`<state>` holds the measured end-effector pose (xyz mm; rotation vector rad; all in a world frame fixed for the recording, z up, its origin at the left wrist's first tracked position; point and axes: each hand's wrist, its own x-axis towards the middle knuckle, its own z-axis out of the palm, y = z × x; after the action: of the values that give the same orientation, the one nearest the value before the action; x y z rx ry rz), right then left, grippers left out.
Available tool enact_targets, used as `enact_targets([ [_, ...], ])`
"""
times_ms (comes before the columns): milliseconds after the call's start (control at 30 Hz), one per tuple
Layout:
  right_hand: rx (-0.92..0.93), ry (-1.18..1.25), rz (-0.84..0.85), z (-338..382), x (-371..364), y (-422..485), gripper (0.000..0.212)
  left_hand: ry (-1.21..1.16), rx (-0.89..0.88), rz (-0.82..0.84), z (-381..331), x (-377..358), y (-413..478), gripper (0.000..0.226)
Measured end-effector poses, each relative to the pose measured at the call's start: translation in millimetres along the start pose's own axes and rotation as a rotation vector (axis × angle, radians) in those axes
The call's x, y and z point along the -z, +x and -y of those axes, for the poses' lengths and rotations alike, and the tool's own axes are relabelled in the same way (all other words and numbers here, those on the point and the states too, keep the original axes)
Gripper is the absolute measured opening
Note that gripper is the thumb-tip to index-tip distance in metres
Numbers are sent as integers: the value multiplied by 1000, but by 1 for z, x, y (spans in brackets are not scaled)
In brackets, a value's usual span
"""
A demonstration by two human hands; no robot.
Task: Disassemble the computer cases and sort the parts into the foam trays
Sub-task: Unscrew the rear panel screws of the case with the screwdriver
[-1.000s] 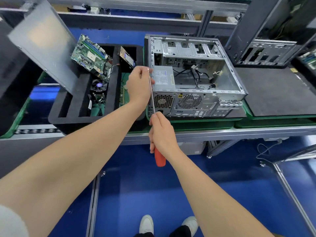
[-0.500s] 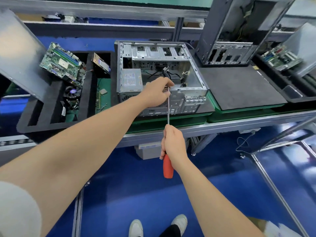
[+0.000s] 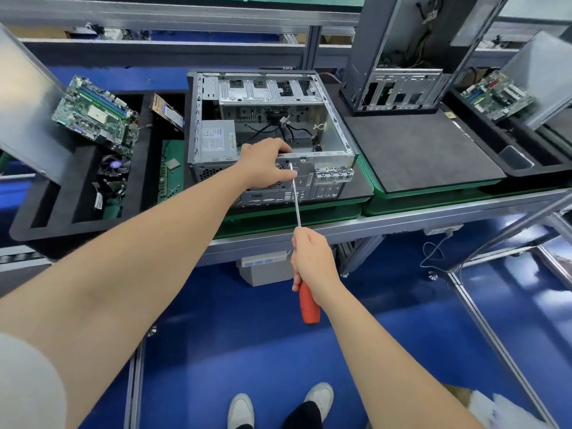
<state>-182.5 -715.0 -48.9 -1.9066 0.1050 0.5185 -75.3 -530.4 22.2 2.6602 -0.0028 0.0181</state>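
Note:
An open metal computer case point(image 3: 335, 140) lies on a green pallet, its rear panel facing me. A grey power supply point(image 3: 216, 140) sits in its near left corner, with loose black cables beside it. My left hand point(image 3: 266, 167) rests on the case's rear top rim, fingers steadying the screwdriver shaft. My right hand point(image 3: 312, 261) grips a long screwdriver point(image 3: 297, 202) with a red handle, its tip against the rear panel near the rim. The black foam tray point(image 3: 40, 221) to the left holds a motherboard point(image 3: 96, 116), a cooler fan point(image 3: 113, 167), and other boards.
A dark foam pad point(image 3: 418, 150) on a green pallet lies right of the case. An upright empty case point(image 3: 402, 63) stands behind it. Another tray with a motherboard point(image 3: 495, 94) sits far right. A metal side panel point(image 3: 21, 103) leans at left. Blue floor lies below the bench.
My left hand slid right along the rear rim, from the power supply corner to mid-panel. The screwdriver followed, and its tip now sits near the rim. My head turned right.

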Motion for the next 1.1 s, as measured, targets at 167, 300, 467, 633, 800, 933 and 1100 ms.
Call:
enact_targets([
  [167,8,-28,20,1,5,2,23,9,9,-15,-2,-1,-1,60],
  [300,14,-39,24,1,7,3,25,-5,4,-14,-1,-1,-1,58],
  [467,29,-58,19,1,8,4,32,-22,5,-8,1,0,-1,57],
  [633,-25,60,101,7,11,0,12,-13,7,-19,0,-2,-1,57],
  [800,-35,133,157,14,20,-4,11,-10,1,-25,0,-2,-1,58],
  [933,159,-366,-73,15,23,-7,36,0,5,-33,-1,-2,-1,57],
  [1100,238,-607,-180,22,21,-15,37,-7,26,-33,-3,-4,0,55],
])
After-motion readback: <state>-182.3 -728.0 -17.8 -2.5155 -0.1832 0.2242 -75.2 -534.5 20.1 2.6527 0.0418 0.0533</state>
